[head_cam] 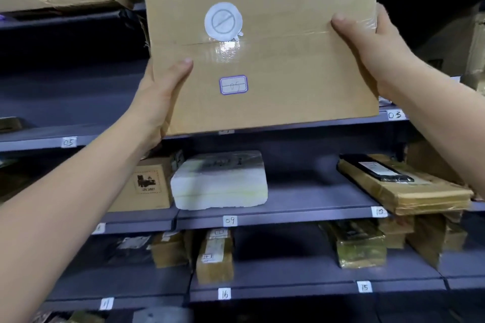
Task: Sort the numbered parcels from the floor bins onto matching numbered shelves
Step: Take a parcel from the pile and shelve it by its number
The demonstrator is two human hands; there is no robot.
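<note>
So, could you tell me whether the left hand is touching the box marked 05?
Touching. The head view shows the left hand gripping the box at its lower left edge, thumb pressed flat on the front face.

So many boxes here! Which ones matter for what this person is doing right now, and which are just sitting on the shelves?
In use:
- cardboard box with label 05, held by the left hand and right hand
- shelf tag 05

Just sitting there:
- white foam box above tag 09
- flat brown parcel by tag 10
</note>
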